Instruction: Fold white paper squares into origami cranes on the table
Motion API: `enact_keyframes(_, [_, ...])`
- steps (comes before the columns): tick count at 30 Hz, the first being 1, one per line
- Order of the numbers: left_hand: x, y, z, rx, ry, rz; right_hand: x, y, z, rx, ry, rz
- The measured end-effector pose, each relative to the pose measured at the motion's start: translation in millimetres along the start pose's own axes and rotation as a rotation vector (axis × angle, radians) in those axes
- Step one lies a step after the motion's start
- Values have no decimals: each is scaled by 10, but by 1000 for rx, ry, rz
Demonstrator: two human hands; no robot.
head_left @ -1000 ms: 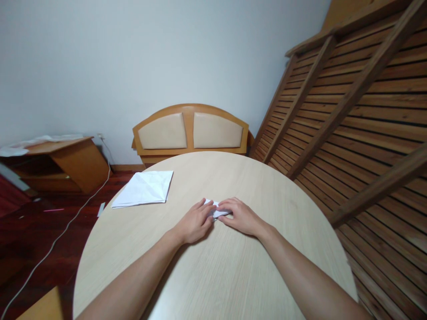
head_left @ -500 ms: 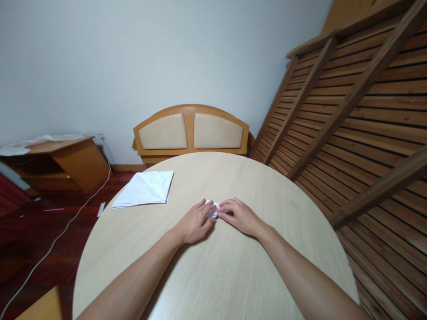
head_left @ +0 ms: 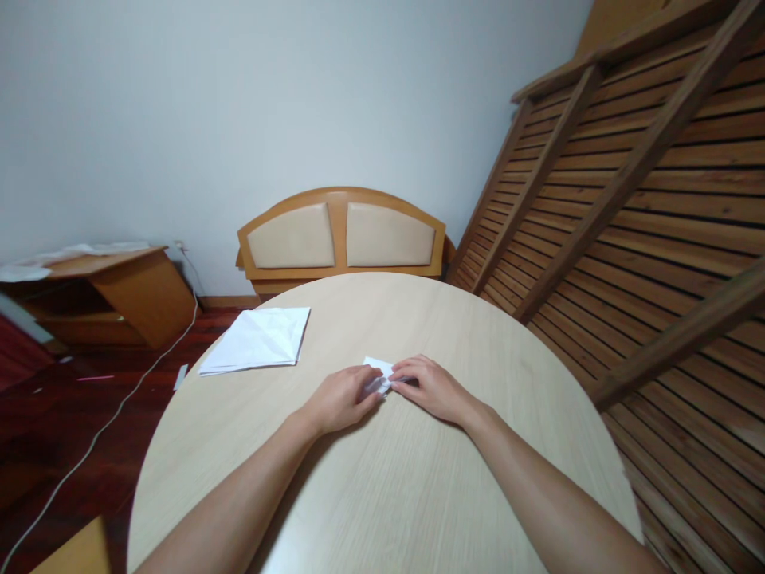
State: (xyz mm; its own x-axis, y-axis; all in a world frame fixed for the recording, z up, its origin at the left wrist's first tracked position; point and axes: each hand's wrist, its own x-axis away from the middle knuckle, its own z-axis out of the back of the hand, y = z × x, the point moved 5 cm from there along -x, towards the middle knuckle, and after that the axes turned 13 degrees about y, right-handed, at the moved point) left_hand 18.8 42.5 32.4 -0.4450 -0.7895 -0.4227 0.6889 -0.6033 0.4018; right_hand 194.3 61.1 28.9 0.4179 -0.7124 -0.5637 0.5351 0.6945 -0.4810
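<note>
A small folded piece of white paper (head_left: 378, 367) lies on the round pale wood table (head_left: 478, 335), between my two hands. My left hand (head_left: 345, 399) is closed on its left part, with the fingers curled over it. On the other side, my right hand (head_left: 431, 388) pinches the paper's right edge between thumb and fingers. Parts of the paper are covered by the fingers of both hands, so its full shape is hidden.
A stack of white paper sheets (head_left: 256, 339) sits at the table's left far side. Beyond the table stands a padded headboard (head_left: 340, 235). Wooden slats (head_left: 669, 263) lean on the right. A low cabinet (head_left: 131, 295) and a white cable (head_left: 113, 414) are on the left.
My left hand has drawn back slightly to the left and its fingers have curled in, so more of the folded paper shows. The right hand has stayed in place.
</note>
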Motion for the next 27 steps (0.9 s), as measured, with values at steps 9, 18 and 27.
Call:
enact_keyframes(9, [-1, 5, -3, -13, -15, 5, 10, -6, 10, 16, 6, -20])
enact_keyframes(18, [-26, 14, -75, -82, 23, -2, -4, -30, -36, 58, 35, -21])
enact_keyframes(27, [-3, 59, 48, -43, 179, 87, -30, -24, -4, 75, 95, -81])
